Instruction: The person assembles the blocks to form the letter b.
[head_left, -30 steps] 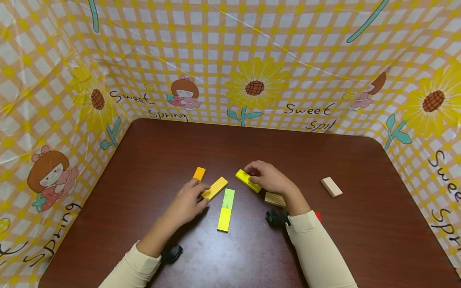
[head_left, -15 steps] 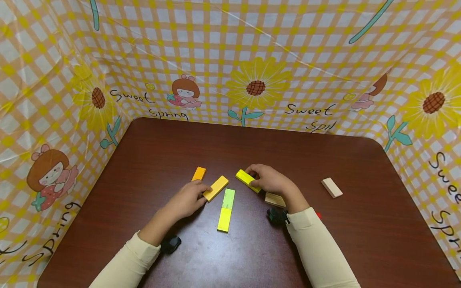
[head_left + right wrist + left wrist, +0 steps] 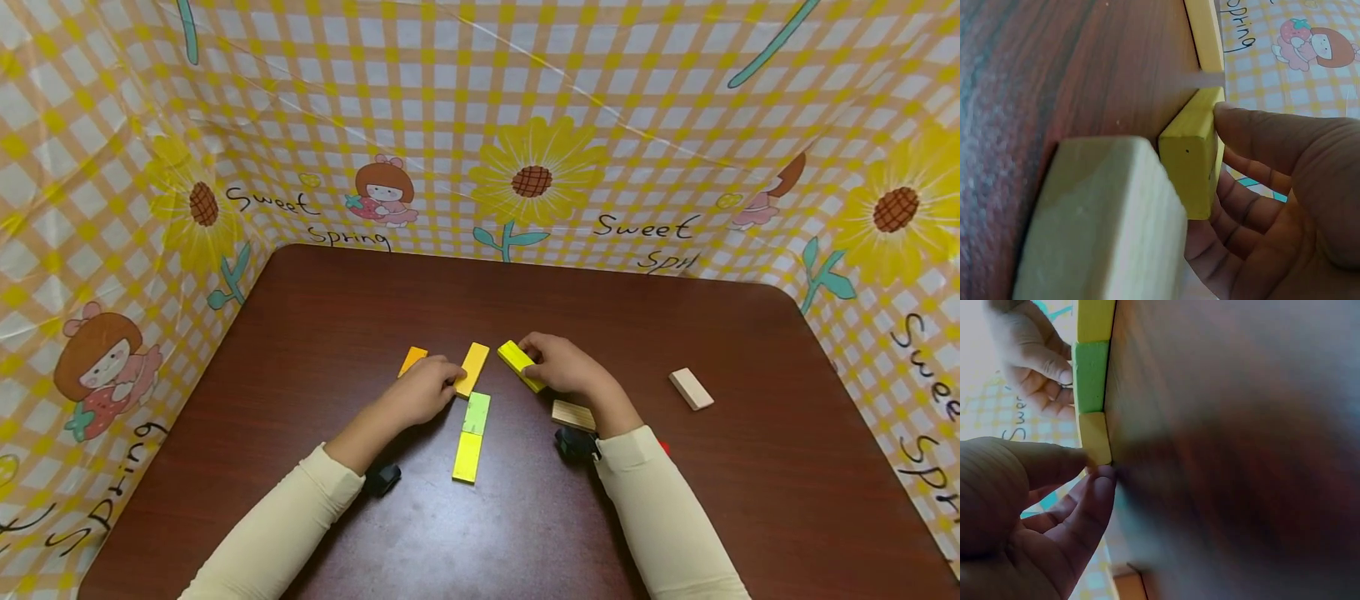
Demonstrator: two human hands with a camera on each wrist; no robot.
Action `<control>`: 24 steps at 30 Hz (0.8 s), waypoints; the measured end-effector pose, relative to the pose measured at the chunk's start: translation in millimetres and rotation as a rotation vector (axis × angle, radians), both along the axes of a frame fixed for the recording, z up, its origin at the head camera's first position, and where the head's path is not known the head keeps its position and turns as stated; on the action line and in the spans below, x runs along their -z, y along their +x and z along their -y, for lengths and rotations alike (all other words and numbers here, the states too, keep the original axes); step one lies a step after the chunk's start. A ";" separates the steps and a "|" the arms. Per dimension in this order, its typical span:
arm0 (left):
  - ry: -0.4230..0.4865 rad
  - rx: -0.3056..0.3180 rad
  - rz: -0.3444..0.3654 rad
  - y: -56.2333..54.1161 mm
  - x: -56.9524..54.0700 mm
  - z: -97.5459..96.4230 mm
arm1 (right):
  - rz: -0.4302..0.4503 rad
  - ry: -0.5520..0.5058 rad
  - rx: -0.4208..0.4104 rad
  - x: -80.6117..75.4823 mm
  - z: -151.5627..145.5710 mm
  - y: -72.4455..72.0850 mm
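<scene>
Left hand (image 3: 424,390): golden block (image 3: 473,367) at fingertips (image 3: 1103,477); right hand (image 3: 564,364): yellow block (image 3: 517,362).

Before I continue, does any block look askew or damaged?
Yes: the orange-yellow block at the left hand sits slightly left of the line of the green block, and the yellow block at the right hand slants the opposite way. No damage stands out.

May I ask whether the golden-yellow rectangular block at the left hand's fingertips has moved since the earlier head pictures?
Yes: the golden-yellow block has moved right and farther away, judged against the green rectangular block.
</scene>
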State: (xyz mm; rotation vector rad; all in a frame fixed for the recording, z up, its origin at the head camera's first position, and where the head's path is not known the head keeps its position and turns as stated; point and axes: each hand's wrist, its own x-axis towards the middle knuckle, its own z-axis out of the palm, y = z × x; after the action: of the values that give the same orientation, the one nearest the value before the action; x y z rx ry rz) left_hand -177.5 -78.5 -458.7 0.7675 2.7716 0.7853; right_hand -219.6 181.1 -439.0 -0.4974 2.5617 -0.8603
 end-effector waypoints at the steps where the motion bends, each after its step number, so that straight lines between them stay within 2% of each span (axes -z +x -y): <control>1: 0.003 -0.010 0.006 -2.9 -1.0 -2.3 | 0.005 0.000 0.013 0.1 0.3 -0.8; 7: 0.020 -0.061 0.017 -17.1 -3.3 -13.2 | 0.027 0.010 0.088 0.5 0.9 -8.3; 15: 0.063 -0.074 0.015 -28.1 1.2 -23.2 | 0.007 -0.023 0.151 5.1 -0.4 -22.6; 24: 0.145 -0.078 0.176 -30.5 2.9 -27.9 | 0.025 -0.075 0.268 13.2 -0.1 -38.8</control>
State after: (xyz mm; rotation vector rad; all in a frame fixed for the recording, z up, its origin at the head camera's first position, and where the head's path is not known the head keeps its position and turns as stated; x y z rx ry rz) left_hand -208.0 -50.7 -461.7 0.5840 2.6236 1.0250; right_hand -258.4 181.2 -452.2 -0.1640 2.6179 -1.0493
